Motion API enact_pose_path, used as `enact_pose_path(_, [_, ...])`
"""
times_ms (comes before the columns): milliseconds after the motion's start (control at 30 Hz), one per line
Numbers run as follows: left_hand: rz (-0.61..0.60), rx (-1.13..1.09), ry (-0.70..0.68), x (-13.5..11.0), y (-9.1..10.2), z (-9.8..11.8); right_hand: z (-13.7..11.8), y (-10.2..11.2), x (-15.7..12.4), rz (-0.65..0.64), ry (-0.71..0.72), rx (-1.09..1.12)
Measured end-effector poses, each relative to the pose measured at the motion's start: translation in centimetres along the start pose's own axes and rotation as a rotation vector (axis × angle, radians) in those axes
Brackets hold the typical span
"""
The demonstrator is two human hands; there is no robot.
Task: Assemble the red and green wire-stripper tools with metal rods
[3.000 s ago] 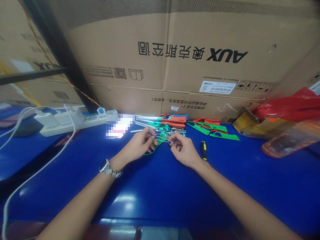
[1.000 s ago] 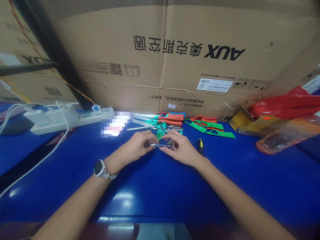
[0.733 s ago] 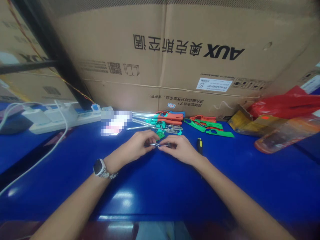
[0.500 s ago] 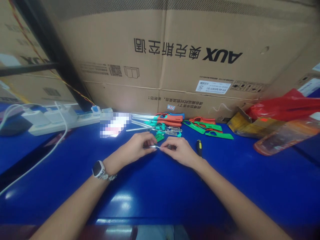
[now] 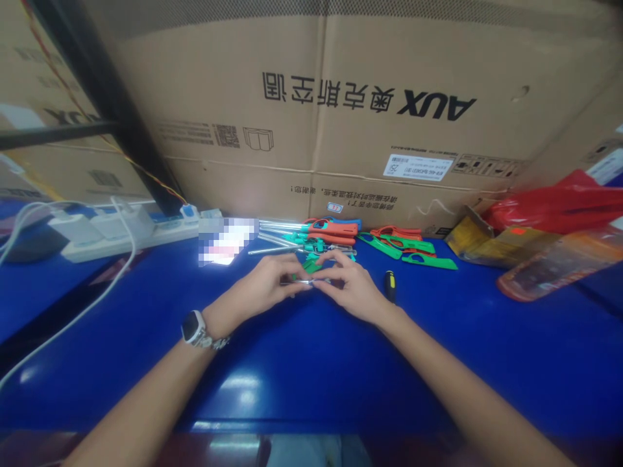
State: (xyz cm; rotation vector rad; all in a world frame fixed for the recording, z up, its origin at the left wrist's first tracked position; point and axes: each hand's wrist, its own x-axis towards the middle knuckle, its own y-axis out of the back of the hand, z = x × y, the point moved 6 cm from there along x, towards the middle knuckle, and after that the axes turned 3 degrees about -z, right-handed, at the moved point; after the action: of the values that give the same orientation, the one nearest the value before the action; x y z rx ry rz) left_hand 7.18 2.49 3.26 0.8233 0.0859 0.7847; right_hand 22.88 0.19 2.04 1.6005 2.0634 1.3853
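Silver rod (image 5: 299,282): holding it about level in left hand (image 5: 265,280), in a narrow pinch between thumb and fingers, above the blue table (image 5: 311,370). With right hand (image 5: 353,285), facing it from three o'clock, meeting the rod's end near the thumb; cannot tell, because of curled fingers, whether also gripping something. At twelve o'clock, just beyond, lighters (image 5: 335,229) in a pile, some orange and seemingly whole, some with turquoise parts (image 5: 316,246) laid bare. At two o'clock, loose shells (image 5: 433,262), green and orange, apart from the pile. Farther toward three o'clock, a screwdriver (image 5: 390,284), not in use. Probably only partway done: bare parts uncovered, shells not joined.
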Motion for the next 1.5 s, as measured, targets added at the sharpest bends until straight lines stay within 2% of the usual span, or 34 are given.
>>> enact_pose_path(167, [0.054, 0.128, 0.025, -0.1, -0.2, 0.1, -0.5, 0.0, 0.6, 0.020, -0.020, -0.020])
enact_pose_path(267, [0.035, 0.118, 0.035, -0.1, -0.2, 0.0, -0.7, 0.2, 0.7, 0.010, -0.048, -0.034])
enact_pose_path(433, [0.021, 0.070, 0.084, -0.2, 0.3, -0.8, 0.1, 1.2, 0.0, -0.075, -0.001, -0.029])
enact_pose_path(600, [0.058, 0.025, 0.091, -0.1, 0.5, -1.0, 1.9, 0.7, -0.7, -0.172, -0.077, -0.164])
enact_pose_path(867, [0.056, 0.168, 0.052, -0.1, 1.1, -1.3, 1.8, 0.1, -0.6, -0.164, -0.067, 0.015])
enact_pose_path(1000, [0.070, 0.184, 0.071, -0.2, 1.7, -1.3, 1.7, 0.1, -0.2, -0.139, -0.070, 0.014])
enact_pose_path(1100, [0.080, 0.190, 0.092, -0.3, 2.2, -1.4, 1.6, -0.1, 1.1, -0.199, -0.081, -0.078])
enact_pose_path(1300, [0.068, 0.248, 0.181, -0.5, 2.7, -2.3, 1.1, -0.8, 4.5, -0.445, 0.009, -0.236])
enact_pose_path(1400, [0.063, 0.254, 0.181, -0.6, 2.6, -2.6, 1.3, -1.0, 5.0, -0.470, -0.014, -0.252])
enact_pose_path(1500, [0.054, 0.229, 0.135, -0.5, 2.3, -2.5, 1.4, -0.7, 3.9, -0.438, -0.078, -0.288])
